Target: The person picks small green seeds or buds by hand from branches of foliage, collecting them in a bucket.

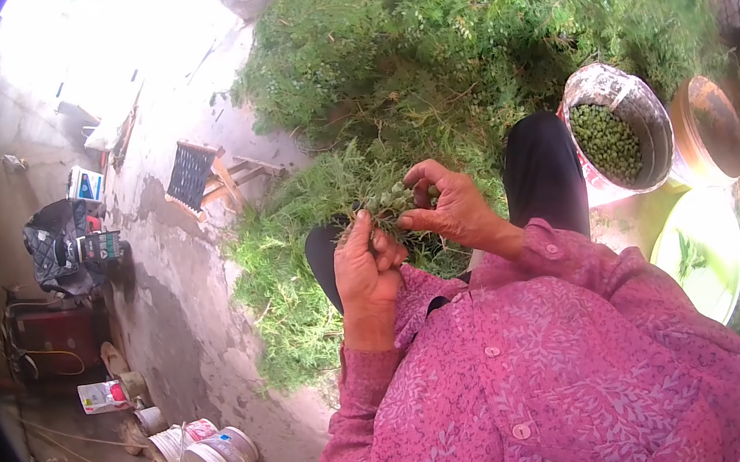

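Note:
My left hand [364, 269] is closed around the stem of a leafy green sprig [388, 201] held over my lap. My right hand [453, 208] pinches small green pods at the sprig's top with thumb and fingers. Both hands come out of pink flowered sleeves [534, 340]. A round metal bowl [645, 106] to my right holds a heap of picked green pods [606, 139]. More of the same green plants [455, 23] lie piled in front of my knees and over my lap.
Right of the pod bowl stand a second metal bowl [711, 125] and a pale green basin [709, 247]. A small wooden stool [199, 174] sits left of the pile on concrete ground. White buckets [222, 456] and a dark bag [63, 243] are further left.

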A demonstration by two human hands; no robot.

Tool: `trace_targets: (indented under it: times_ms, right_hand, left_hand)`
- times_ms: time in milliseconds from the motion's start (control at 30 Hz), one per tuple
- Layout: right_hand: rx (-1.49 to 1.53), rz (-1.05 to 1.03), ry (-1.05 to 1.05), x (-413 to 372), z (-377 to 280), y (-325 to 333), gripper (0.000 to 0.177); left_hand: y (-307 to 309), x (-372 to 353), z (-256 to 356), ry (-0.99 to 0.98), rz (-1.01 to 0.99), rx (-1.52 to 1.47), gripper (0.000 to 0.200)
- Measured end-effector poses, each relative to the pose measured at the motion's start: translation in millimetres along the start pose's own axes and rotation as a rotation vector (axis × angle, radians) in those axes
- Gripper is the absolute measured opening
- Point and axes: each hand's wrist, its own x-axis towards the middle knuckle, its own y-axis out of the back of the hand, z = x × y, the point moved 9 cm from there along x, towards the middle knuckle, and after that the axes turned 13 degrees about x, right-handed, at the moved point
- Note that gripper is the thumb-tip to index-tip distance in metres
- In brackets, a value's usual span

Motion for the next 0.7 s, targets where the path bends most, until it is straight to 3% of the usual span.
trace_targets:
  times_ms: [67,300,600,700]
  right_hand:
    - [0.056,-0.02,0.088,4,-6,-3,0.049]
    - [0.0,-0.025,0.005,5,-13,-7,0.04]
    - [0.188,-0.081,0.124,2,-22,-13,0.026]
    - [0.213,-0.074,-0.042,1,-11,-13,0.02]
  left_hand:
    - [-6,-1,0,-0.003,-0.03,0.026,0.021]
    - [-4,-2,1,-0.044,0.015,0.101,0.018]
    - [-11,-3,-3,-0.033,-0.007,0.119,0.011]
    - [-17,-5,-3,-0.023,-0.012,0.086,0.012]
